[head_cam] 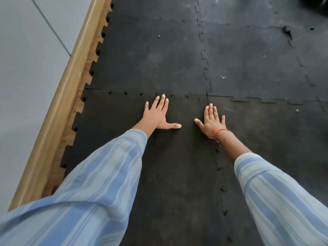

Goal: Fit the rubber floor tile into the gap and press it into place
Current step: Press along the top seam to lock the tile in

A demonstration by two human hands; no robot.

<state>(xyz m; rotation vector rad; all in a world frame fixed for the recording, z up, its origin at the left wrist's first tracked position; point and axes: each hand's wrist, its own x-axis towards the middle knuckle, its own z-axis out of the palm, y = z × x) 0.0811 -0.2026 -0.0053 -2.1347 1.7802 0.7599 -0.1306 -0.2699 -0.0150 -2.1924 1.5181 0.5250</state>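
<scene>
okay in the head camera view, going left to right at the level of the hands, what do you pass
Grey wall → wooden skirting board → rubber floor tile → left hand → right hand → neighbouring tile.

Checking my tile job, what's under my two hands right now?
Both the left hand and right hand lie flat on the rubber tile. Whatever lies beneath the tile is covered.

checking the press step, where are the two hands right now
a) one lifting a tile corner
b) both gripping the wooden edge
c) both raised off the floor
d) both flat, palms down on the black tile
d: the left hand and right hand lie open, fingers spread, flat on the rubber tile, near its far seam.
</scene>
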